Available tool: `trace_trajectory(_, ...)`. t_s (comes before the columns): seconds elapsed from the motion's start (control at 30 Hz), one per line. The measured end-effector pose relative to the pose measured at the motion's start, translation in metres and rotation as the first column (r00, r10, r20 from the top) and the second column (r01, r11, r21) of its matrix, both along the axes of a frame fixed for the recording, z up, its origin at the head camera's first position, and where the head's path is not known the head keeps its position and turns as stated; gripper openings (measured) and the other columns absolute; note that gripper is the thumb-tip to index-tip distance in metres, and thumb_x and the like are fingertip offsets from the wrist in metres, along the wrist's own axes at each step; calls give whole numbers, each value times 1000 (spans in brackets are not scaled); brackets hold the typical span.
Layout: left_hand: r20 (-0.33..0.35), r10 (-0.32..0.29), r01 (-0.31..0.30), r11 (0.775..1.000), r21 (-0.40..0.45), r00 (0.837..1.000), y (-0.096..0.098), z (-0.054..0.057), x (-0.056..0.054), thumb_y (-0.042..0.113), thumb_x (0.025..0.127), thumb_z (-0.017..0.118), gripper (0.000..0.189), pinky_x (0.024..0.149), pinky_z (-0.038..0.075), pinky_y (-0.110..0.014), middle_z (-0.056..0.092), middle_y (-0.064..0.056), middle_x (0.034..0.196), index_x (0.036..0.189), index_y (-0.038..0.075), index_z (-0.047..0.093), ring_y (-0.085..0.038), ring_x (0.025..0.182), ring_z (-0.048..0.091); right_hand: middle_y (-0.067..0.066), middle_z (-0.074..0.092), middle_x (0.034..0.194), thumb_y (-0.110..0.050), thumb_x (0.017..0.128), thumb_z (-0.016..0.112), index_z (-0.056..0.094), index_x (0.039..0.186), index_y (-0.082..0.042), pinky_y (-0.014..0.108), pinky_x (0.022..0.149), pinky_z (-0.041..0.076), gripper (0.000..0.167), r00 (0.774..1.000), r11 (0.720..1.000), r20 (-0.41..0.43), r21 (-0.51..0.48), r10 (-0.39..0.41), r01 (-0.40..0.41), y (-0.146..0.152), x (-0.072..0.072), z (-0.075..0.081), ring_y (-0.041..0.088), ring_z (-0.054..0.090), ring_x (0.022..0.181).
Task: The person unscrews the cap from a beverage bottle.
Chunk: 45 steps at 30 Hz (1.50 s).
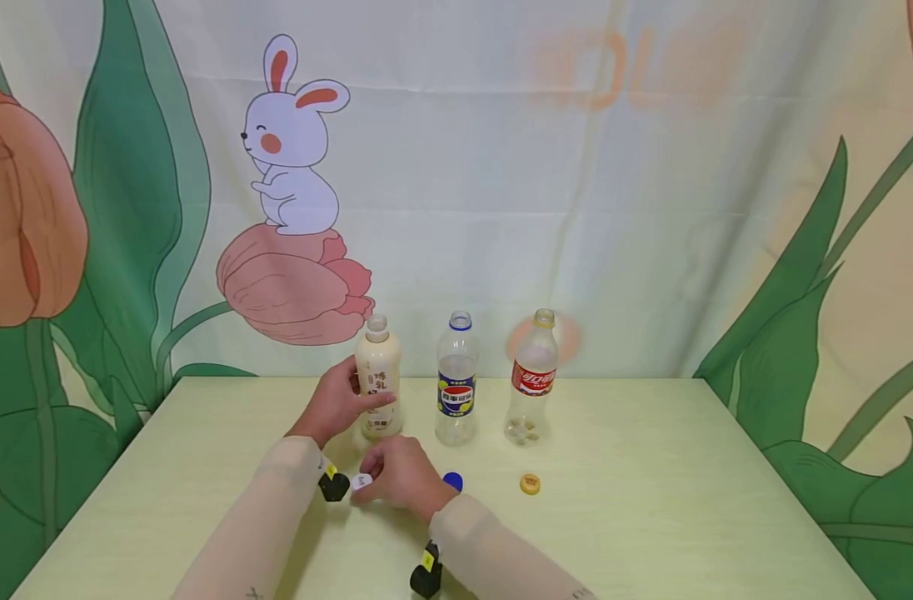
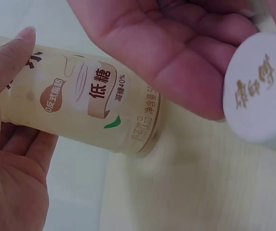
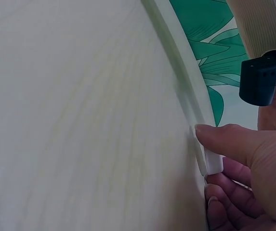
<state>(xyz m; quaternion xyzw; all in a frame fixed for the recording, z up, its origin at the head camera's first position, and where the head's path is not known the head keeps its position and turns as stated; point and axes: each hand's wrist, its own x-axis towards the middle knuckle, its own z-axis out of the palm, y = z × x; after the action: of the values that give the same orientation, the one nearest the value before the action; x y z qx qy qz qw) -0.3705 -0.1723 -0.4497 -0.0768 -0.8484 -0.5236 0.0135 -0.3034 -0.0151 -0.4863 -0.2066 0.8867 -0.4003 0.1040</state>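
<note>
A cream-coloured milk tea bottle (image 1: 380, 367) stands uncapped at the left of a row of bottles. My left hand (image 1: 340, 404) grips it round the middle, its thumb across the label. In the left wrist view the bottle (image 2: 94, 96) shows brown print and a green leaf mark. My right hand (image 1: 404, 475) pinches a white bottle cap (image 1: 361, 482) between thumb and fingers, in front of the bottle and apart from its neck. Gold lettering marks the top of the cap (image 2: 253, 91) in the left wrist view. The right wrist view shows the cap (image 3: 212, 161) edge-on.
An uncapped clear bottle with a blue label (image 1: 456, 396) and another with a red label (image 1: 534, 379) stand to the right. A blue cap (image 1: 453, 481), partly behind my right wrist, and a yellow cap (image 1: 530, 484) lie on the table (image 1: 651, 500). A printed curtain (image 1: 456, 183) hangs behind.
</note>
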Motion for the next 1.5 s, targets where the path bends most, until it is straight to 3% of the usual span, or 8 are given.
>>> trace_trajectory(1.1,15,7,-6,999,-49,1000,0,-8,-1,32,90,81,67,111,49,-55,63,-18,138,143,8,49,-37,128,62,-7,66,74,-19,67,97,72,81,-14,22,65,50,29,992,996,88,10,-90,90,-2,3,1,10,58,72)
trace_trajectory(1.33,-30,3,-6,996,-89,1000,-2,-6,-1,32,91,80,63,108,51,-56,64,-19,135,141,6,51,-38,125,64,-8,66,76,-22,66,98,72,81,-16,23,66,51,30,993,997,85,3,-81,81,-2,1,0,9,58,73)
trace_trajectory(1.5,-27,-3,0,996,-85,1000,1,-7,2,31,91,80,63,108,52,-55,64,-19,135,141,6,52,-37,125,64,-8,67,75,-22,65,98,72,81,-17,22,67,51,30,993,997,91,11,-82,81,-1,0,-3,9,59,73)
